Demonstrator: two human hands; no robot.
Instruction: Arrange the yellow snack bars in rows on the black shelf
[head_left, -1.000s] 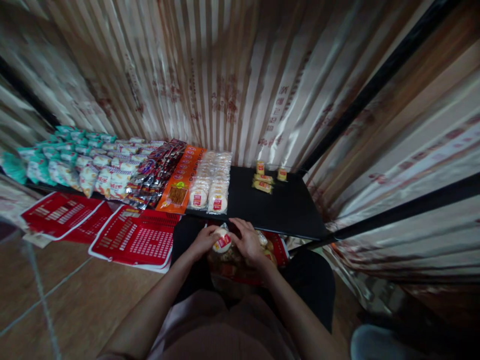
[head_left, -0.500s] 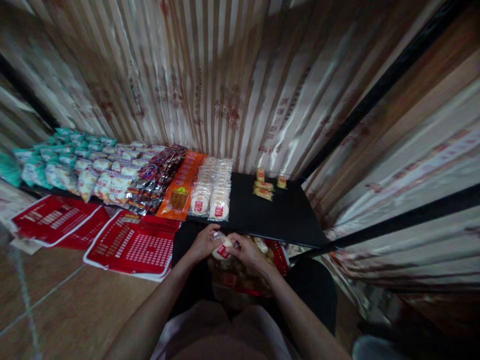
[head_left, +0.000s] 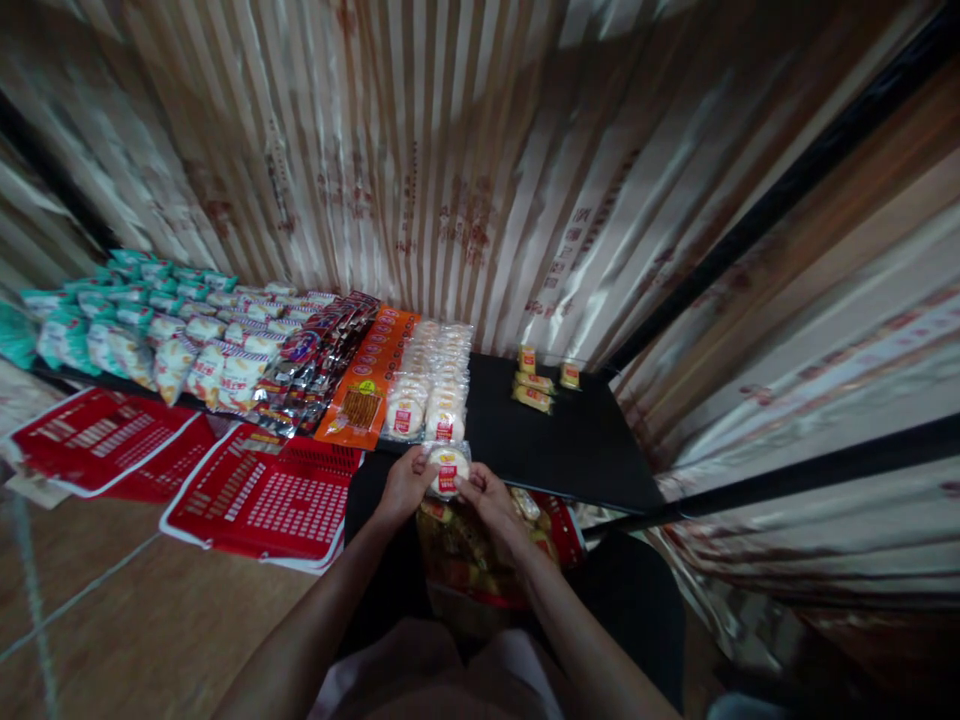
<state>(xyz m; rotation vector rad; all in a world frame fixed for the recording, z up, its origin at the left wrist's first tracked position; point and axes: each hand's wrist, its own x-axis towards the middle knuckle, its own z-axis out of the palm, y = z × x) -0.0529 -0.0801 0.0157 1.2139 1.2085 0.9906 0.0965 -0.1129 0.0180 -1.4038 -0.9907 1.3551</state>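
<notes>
Between my two hands is a packet of round white rice crackers in clear wrap with a red label. My left hand grips its left edge and my right hand its right edge, thumbs on the front. The packet is held upright just before the front edge of the black shelf. Right behind it on the shelf stand two rows of matching cracker packets. Below my hands, a basket holds several small yellow wrapped snacks.
Left of the crackers lie orange packs, dark shiny packs, white bags and green bags. Several small yellow packets sit on the shelf's right part. Red baskets are below the shelf, and a black post slants at right.
Both hands have raised the cracker packet slightly toward the shelf and turned it upright, its label now facing me. The view has shifted a little.
</notes>
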